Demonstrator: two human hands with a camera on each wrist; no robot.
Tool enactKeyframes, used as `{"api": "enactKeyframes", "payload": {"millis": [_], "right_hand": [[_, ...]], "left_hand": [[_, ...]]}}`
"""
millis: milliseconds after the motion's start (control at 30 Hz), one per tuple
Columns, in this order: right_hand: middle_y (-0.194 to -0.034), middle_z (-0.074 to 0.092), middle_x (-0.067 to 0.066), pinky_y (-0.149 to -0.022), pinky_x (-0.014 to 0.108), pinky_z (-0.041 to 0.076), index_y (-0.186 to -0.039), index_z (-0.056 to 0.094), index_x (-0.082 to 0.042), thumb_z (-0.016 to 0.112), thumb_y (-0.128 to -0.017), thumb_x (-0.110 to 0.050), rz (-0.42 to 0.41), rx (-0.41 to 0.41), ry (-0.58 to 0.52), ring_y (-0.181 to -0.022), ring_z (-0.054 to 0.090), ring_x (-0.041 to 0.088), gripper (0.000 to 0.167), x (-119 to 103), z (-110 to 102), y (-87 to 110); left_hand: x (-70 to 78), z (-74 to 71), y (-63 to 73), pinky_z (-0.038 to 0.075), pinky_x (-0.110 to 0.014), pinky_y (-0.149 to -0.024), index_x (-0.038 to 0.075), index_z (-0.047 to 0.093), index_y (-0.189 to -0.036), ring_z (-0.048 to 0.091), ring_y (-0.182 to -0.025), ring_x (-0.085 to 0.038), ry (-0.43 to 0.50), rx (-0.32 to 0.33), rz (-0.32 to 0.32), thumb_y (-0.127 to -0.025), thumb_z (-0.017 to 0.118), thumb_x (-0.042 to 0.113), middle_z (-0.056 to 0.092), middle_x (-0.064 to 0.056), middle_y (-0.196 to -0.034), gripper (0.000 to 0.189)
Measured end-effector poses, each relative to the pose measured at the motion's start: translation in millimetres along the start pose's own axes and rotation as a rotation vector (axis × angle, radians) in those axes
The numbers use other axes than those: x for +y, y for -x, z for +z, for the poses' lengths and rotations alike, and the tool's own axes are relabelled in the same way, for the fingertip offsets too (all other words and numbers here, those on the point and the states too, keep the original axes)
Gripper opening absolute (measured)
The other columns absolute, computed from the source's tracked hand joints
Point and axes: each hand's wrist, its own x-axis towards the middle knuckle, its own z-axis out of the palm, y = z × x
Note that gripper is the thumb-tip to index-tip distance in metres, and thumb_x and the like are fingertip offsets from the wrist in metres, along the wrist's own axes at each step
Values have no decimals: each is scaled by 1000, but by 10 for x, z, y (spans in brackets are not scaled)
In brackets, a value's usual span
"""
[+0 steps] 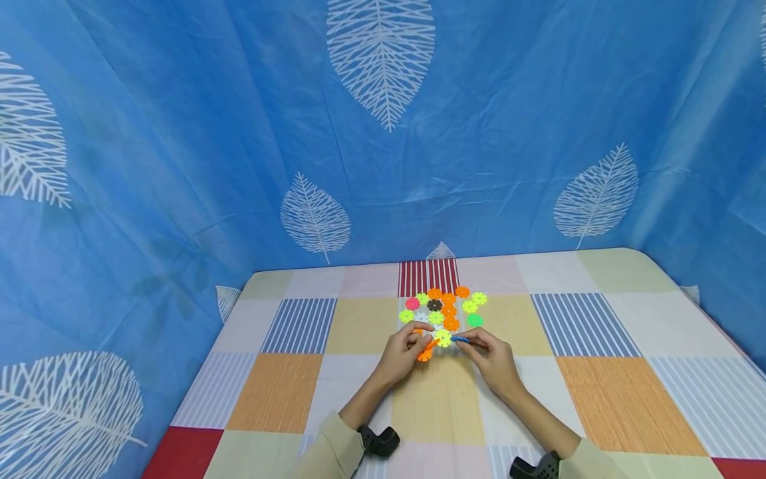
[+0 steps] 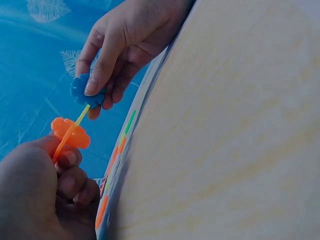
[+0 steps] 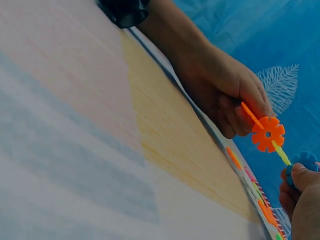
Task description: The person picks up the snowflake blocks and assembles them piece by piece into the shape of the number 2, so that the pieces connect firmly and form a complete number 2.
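Note:
My left hand (image 1: 399, 351) grips a small chain of notched plastic flower discs by its orange pieces. An orange disc (image 3: 268, 134) faces the right wrist camera, with another orange one slotted edge-on at its side. From it a yellow disc (image 1: 443, 338) stretches toward my right hand (image 1: 497, 360). Between thumb and fingers, that hand pinches a blue disc (image 2: 79, 91). The blue disc's edge meets the end of the yellow one in the left wrist view; how deep the slots engage, I cannot tell. Both hands are held close together above the cloth.
Loose flower discs lie just beyond my hands, among them a black disc (image 1: 434, 305), a pink disc (image 1: 412, 303) and a green disc (image 1: 475, 320). A patchwork cloth (image 1: 281, 392) covers the table. Blue leaf-print curtain (image 1: 479, 133) hangs behind and on both sides.

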Motion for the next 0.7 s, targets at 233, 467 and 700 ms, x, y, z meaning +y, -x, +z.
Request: {"api": "enactKeyframes", "payload": {"millis": [233, 467, 700], "right_hand": [[-85, 67, 17, -75, 22, 50, -89, 63, 6, 63, -78, 15, 23, -39, -34, -79, 66, 25, 14, -25, 0, -7], [-85, 66, 17, -75, 23, 50, -90, 63, 6, 63, -78, 15, 40, -51, -59, -80, 66, 23, 14, -25, 9, 1], [-84, 65, 24, -70, 23, 51, -86, 61, 10, 60, -77, 19, 26, -73, -163, -79, 67, 22, 13, 22, -10, 11]], "left_hand": [[58, 60, -9, 31, -16, -52, -7, 60, -108, 33, -48, -2, -2, 11, -71, -93, 54, 7, 39, 2, -54, 22], [67, 80, -16, 29, -16, -49, -8, 63, -99, 32, -47, -1, 34, 24, -127, -92, 55, 7, 37, 3, -53, 18], [33, 74, -18, 32, -17, -50, -11, 61, -99, 36, -50, -1, 141, -24, -173, -93, 53, 7, 46, 3, -56, 20]]}}
